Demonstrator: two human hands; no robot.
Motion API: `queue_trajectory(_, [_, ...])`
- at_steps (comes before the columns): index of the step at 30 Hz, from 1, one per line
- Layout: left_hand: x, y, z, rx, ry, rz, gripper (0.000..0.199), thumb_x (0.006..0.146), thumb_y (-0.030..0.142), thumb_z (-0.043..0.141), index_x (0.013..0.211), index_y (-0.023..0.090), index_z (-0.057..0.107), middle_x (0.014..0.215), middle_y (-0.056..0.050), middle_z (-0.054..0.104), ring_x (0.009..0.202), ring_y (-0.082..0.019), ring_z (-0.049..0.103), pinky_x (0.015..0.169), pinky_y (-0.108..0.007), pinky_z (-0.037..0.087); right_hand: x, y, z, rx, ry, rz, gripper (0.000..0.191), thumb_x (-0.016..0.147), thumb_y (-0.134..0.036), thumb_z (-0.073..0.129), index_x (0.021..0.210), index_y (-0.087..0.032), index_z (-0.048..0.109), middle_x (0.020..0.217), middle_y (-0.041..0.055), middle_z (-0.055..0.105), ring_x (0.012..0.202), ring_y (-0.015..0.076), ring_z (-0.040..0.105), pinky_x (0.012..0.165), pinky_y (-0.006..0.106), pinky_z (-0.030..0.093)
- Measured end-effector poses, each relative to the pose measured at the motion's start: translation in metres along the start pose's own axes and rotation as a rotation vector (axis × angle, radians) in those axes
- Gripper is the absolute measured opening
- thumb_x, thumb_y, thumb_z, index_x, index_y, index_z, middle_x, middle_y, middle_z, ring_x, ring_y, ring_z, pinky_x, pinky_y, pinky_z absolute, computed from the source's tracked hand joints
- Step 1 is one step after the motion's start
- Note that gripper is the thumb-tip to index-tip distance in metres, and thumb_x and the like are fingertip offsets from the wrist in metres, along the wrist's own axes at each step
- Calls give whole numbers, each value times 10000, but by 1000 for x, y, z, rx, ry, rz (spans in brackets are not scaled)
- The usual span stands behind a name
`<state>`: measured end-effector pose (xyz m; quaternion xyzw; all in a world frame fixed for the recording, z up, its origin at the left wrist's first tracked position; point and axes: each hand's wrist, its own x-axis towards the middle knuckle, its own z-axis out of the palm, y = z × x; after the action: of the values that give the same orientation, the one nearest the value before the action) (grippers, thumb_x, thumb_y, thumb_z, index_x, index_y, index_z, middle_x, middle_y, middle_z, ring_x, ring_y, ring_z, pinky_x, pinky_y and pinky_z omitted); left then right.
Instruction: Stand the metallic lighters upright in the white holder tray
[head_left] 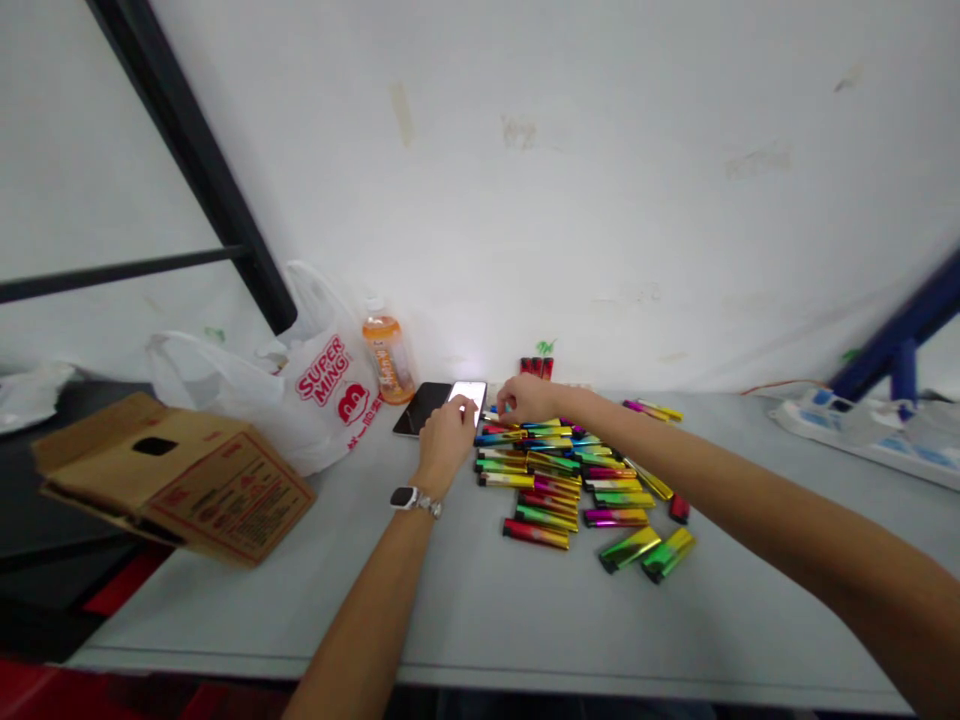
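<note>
Many shiny lighters [551, 482] in gold, green, red, purple and blue lie on the table, most of them sideways in rough rows. My right hand [527, 400] is at the back left of these rows, its fingers pinched together on a lighter, of which only a small bluish part shows. Just left of it, my left hand [448, 440] has its fingers curled over the lower right part of a phone with a bright screen [468, 391]. Whatever those fingers may hold is hidden. A watch [405, 497] is on the left wrist.
Beside the phone lies a dark tablet-like device [421, 408]. An orange drink bottle [388, 355], a white plastic bag [330, 400] and an open cardboard box [187, 480] stand to the left. Red lighters [537, 368] stand by the wall. A white power strip [862, 435] is at the right.
</note>
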<state>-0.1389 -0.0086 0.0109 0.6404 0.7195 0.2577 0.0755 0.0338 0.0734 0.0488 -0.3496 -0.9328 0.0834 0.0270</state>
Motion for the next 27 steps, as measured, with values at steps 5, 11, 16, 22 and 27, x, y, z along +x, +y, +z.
queue_trajectory(5, [2,-2,2,-44,-33,2,342,952,363,377,991,251,698,910,-97,739,886,-278,679,693,-316,413,13,-6,9,19,-134,4,264,722,-205,688,967,-166,779,871,56,749,691,151,614,607,229,417])
queue_trajectory(11, [2,-4,6,-99,-18,39,333,952,354,395,966,233,705,838,-80,730,798,-234,664,684,-286,399,28,-14,14,99,-127,115,248,594,-166,731,839,-156,770,718,47,722,670,170,614,596,250,441])
queue_trajectory(16, [2,-5,5,-162,11,35,314,943,346,416,934,227,707,764,-66,710,718,-216,635,635,-272,358,27,-11,19,145,-65,127,143,535,-160,771,668,-167,717,602,24,656,575,163,555,532,267,390])
queue_trajectory(22, [4,-3,8,-331,67,27,274,914,301,444,896,205,700,641,-29,639,593,-171,570,579,-250,324,5,9,21,180,119,40,112,732,-261,707,772,-157,693,684,33,647,600,148,530,579,264,356])
queue_trajectory(27, [2,6,24,-568,79,73,288,913,339,439,881,176,674,513,34,494,454,-124,428,489,-230,269,-34,13,27,467,523,74,228,853,-400,610,847,-173,590,816,29,608,742,157,544,658,265,398])
